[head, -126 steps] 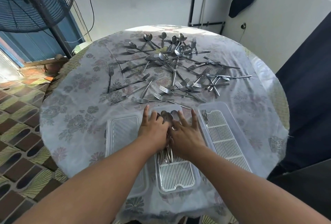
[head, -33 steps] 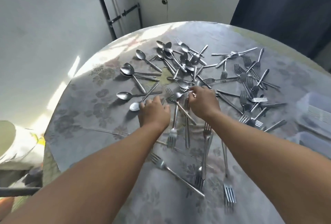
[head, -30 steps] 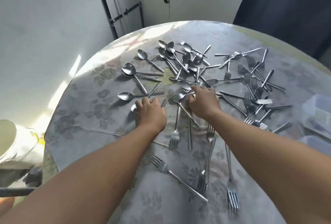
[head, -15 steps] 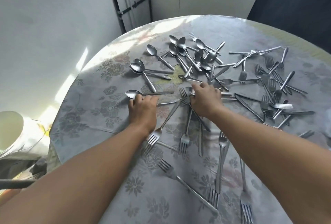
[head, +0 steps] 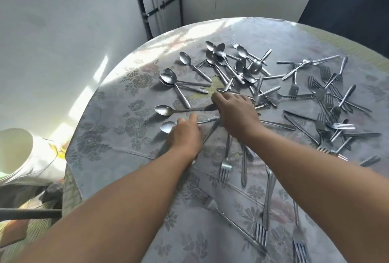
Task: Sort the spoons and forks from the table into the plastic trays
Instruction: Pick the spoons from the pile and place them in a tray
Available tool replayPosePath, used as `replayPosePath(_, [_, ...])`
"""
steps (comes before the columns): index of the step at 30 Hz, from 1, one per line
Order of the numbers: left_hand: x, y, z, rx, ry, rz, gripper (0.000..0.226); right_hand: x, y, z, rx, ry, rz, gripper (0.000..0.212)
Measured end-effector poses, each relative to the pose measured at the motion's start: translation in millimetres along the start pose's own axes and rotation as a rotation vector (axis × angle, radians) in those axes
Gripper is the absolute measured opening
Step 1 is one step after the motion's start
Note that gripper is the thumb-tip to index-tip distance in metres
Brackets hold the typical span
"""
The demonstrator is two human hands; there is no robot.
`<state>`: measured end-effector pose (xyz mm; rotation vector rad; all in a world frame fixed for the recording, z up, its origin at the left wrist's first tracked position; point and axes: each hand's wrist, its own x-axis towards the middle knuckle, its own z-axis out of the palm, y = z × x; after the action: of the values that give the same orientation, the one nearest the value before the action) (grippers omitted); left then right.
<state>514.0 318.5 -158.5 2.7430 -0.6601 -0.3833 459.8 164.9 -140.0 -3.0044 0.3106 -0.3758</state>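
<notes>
Your left hand (head: 185,134): palm down on the tablecloth (head: 117,115), fingers loosely spread over a spoon (head: 168,126) whose bowl juts out left; hold cannot be told. Your right hand (head: 235,113): stretched farther, fingers extended flat, tips touching a spoon handle (head: 233,92) at the pile's near edge. Second spoon (head: 166,110) lies just beyond the left hand. Spoons (head: 229,63) heaped far centre. Forks (head: 328,102) scattered right and near. Trays out of view.

Two hands (head: 210,124), many spoons (head: 185,59) and forks (head: 225,170).
</notes>
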Motion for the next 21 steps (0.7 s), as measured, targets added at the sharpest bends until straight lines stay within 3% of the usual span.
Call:
replayPosePath(5, [2.6, -13.9, -10.3, 0.108, 0.015, -0.054, 0.036, 13.3, -14.5, -5.2, 0.217, 0.089, -0.012, 0.023])
replayPosePath(7, [5.1, -23.8, -14.9, 0.077, 0.031, -0.127, 0.026, 22.9, -23.3, -1.6, 0.342, 0.028, 0.063, 0.031])
replayPosePath(10, [6.0, -33.3, -24.9, -0.055, 0.069, -0.248, 0.034, 36.4, -39.0, 8.8, 0.423, -0.147, 0.214, 0.045])
replayPosePath(14, [9.5, -41.8, -37.0, -0.256, 0.123, -0.398, 0.043, 47.1, -58.2, 24.9, 0.265, -0.22, 0.202, 0.022])
replayPosePath(21, [16.9, -57.6, -34.3, -0.585, 0.155, -0.631, 0.038, 51.9, -73.3, 38.2, 0.067, -0.341, 0.186, 0.013])
